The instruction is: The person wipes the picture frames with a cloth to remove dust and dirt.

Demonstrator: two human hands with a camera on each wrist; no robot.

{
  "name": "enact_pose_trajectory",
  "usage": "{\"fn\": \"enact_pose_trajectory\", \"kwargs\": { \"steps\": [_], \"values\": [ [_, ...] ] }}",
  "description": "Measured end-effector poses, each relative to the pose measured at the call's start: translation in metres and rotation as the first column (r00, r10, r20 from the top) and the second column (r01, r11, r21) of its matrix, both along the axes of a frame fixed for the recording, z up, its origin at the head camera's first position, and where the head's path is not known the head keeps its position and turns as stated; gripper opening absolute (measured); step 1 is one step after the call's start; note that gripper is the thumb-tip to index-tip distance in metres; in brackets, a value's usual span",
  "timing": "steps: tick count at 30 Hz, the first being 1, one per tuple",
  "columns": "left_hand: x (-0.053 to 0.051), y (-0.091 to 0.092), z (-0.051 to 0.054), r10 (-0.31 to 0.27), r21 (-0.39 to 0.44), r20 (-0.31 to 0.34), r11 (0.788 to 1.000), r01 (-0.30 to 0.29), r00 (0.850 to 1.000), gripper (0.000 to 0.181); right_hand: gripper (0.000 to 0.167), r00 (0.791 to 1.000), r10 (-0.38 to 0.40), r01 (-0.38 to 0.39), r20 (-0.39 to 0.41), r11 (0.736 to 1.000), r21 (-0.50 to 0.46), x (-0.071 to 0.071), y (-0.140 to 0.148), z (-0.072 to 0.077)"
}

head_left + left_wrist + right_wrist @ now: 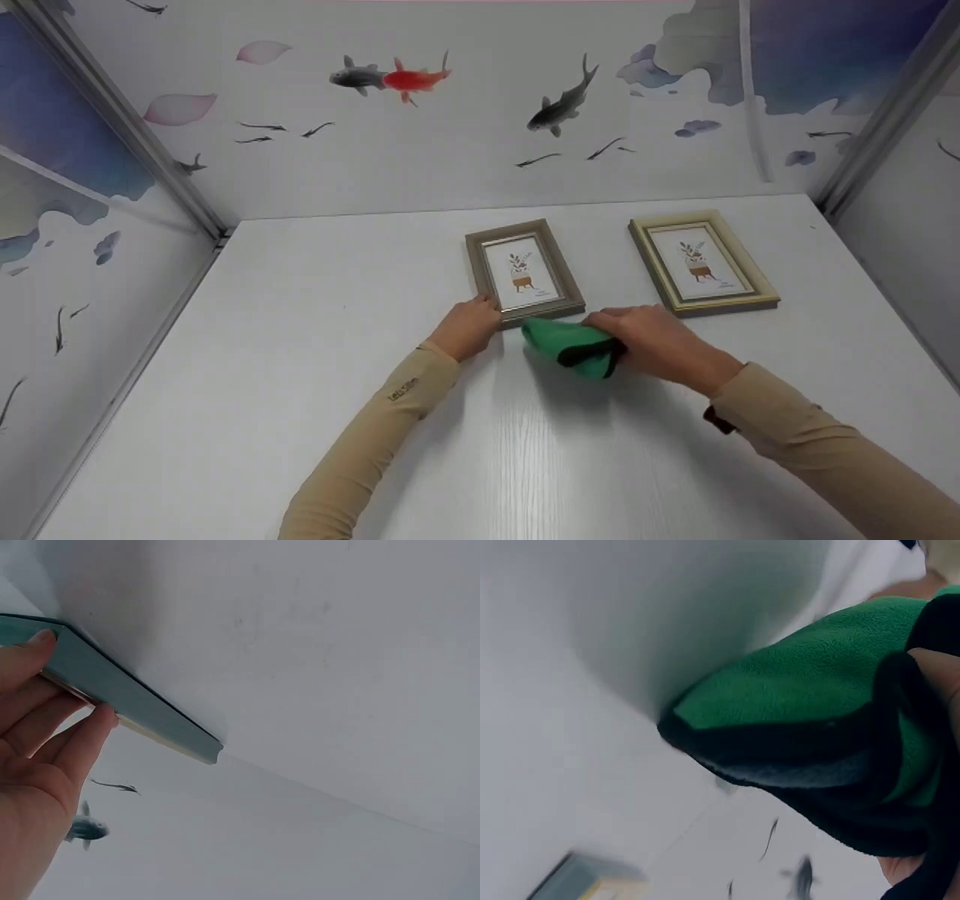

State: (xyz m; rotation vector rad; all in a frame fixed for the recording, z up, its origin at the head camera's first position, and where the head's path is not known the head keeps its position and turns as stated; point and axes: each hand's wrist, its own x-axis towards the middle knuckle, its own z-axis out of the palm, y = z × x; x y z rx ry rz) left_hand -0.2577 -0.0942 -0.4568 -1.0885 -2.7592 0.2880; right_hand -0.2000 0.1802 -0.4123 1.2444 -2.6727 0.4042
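A brown-grey picture frame lies face up on the white table, showing a print of a potted plant. My left hand grips its lower left corner; in the left wrist view the thumb and fingers of that hand pinch the frame's edge. Just below the frame's near edge, my right hand holds a folded green cloth with black trim. Up close in the right wrist view, the cloth bunches in the fingers and hides much of them.
A second picture frame, pale gold with a similar print, lies to the right on the table. Behind stands a white wall painted with fish and petals. Side panels with metal posts bound the table left and right.
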Motion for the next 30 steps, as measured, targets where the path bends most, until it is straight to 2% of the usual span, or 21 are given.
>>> {"fn": "enact_pose_trajectory", "kwargs": {
  "steps": [5, 8, 12, 19, 23, 27, 30],
  "values": [
    [0.011, 0.007, 0.002, -0.042, -0.013, 0.008, 0.999, 0.042, 0.999, 0.018, 0.043, 0.995, -0.096, 0.095, -0.014, 0.993, -0.068, -0.008, 0.028, 0.014],
    [0.019, 0.011, 0.003, -0.073, -0.018, 0.019, 0.997, 0.073, 0.997, 0.017, 0.040, 0.991, -0.134, 0.131, -0.026, 0.986, -0.102, -0.012, 0.037, 0.019],
    [0.031, 0.018, 0.005, -0.135, -0.065, 0.013, 0.989, 0.135, 0.991, 0.014, 0.039, 0.986, -0.167, 0.163, -0.026, 0.978, -0.127, -0.017, 0.043, 0.022],
    [0.058, 0.028, 0.007, -0.255, -0.121, -0.034, 0.961, 0.249, 0.966, 0.017, 0.038, 0.975, -0.214, 0.205, -0.052, 0.969, -0.141, -0.027, 0.043, 0.026],
    [0.074, 0.033, 0.009, -0.314, -0.174, -0.051, 0.937, 0.302, 0.948, 0.016, 0.036, 0.970, -0.230, 0.217, -0.077, 0.965, -0.144, -0.036, 0.042, 0.025],
    [0.088, 0.036, 0.009, -0.359, -0.201, -0.059, 0.918, 0.341, 0.931, 0.014, 0.034, 0.962, -0.262, 0.251, -0.072, 0.959, -0.129, -0.046, 0.040, 0.022],
    [0.098, 0.036, 0.009, -0.371, -0.199, -0.047, 0.913, 0.355, 0.928, 0.014, 0.033, 0.959, -0.276, 0.268, -0.059, 0.956, -0.116, -0.053, 0.036, 0.018]
  ]
}}
